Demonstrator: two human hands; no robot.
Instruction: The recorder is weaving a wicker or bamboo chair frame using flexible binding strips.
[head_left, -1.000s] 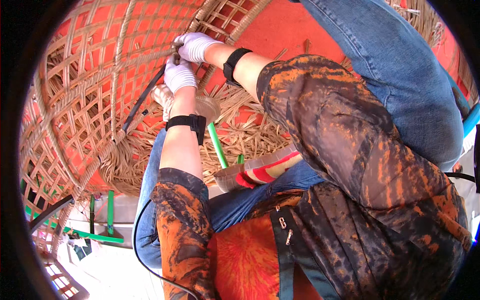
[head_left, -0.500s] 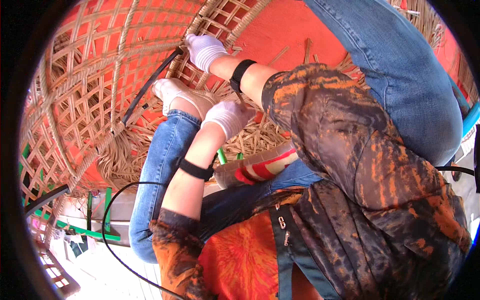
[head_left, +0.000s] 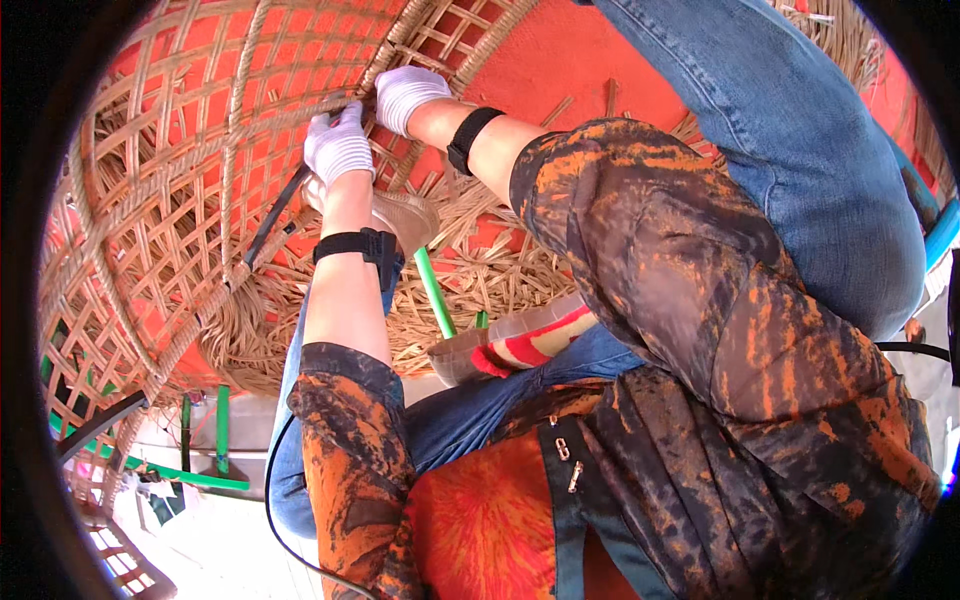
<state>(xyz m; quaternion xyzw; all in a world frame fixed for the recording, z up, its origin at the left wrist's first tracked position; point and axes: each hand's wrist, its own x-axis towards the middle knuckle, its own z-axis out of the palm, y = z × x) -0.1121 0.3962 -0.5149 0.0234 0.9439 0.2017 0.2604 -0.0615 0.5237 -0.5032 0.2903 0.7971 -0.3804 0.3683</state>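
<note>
Strips (head_left: 505, 285) around shoe (head_left: 408, 216) and green bar (head_left: 434, 291), left hand (head_left: 338, 146) and right hand (head_left: 408, 97) at woven frame (head_left: 232, 130), both grips unclear

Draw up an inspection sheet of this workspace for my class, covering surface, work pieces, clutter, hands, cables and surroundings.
Surface: red surface, partly covered by loose strips.
Work pieces: tan woven lattice with wrapped ribs; dark strip running down-left from near the left hand.
Clutter: tan strips scattered in a heap; a bunched tuft by the lattice.
Hands: both in pale ribbed gloves, at the lattice; right hand curled; exact grips hidden.
Cables: thin black cable looping beside the left sleeve.
Surroundings: green bar at centre; blue tube at far right.
</note>
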